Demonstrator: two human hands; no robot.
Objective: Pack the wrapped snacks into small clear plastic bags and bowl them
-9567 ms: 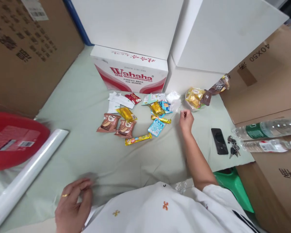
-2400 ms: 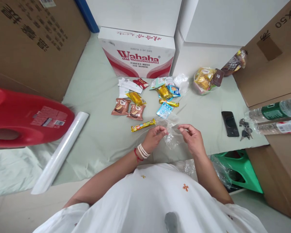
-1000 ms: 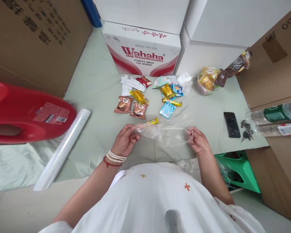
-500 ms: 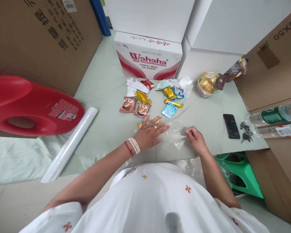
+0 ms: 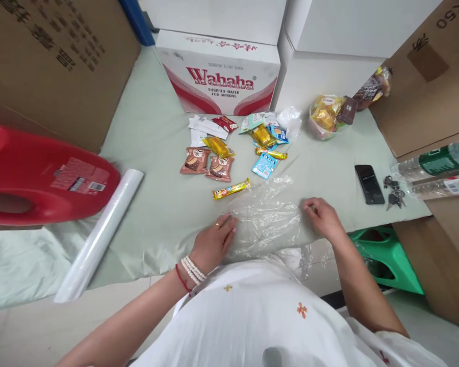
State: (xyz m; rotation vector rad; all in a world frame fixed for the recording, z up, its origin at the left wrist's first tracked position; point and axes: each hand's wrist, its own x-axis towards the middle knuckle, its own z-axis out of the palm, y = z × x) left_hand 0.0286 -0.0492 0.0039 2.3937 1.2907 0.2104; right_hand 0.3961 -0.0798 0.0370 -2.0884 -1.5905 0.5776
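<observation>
A crinkled sheet of clear plastic film [image 5: 270, 221] lies spread on the pale green cloth between my hands. My left hand [image 5: 216, 239] has its fingers curled and pressed together at the film's left edge. At the right edge, the fingers of my right hand [image 5: 323, 218] are pinched closed on the film. Just beyond the film lies a yellow wrapped snack stick [image 5: 231, 189]. Farther back are two brown snack packets [image 5: 219, 168], a gold-wrapped snack [image 5: 219, 147], a light blue packet [image 5: 265, 165] and another yellow stick [image 5: 271, 153].
A Wahaha water carton [image 5: 222, 76] stands at the back, with a tub of snacks [image 5: 326, 120] to its right. A phone [image 5: 369, 184], keys [image 5: 396, 199] and plastic bottles [image 5: 443, 162] lie on the right. On the left are a white roll [image 5: 99, 237] and a red plastic container [image 5: 61, 178].
My left hand has drawn back toward me from the yellow stick, uncovering it, and its spread fingers have curled in. The film lies more spread out. The camera view has shifted slightly.
</observation>
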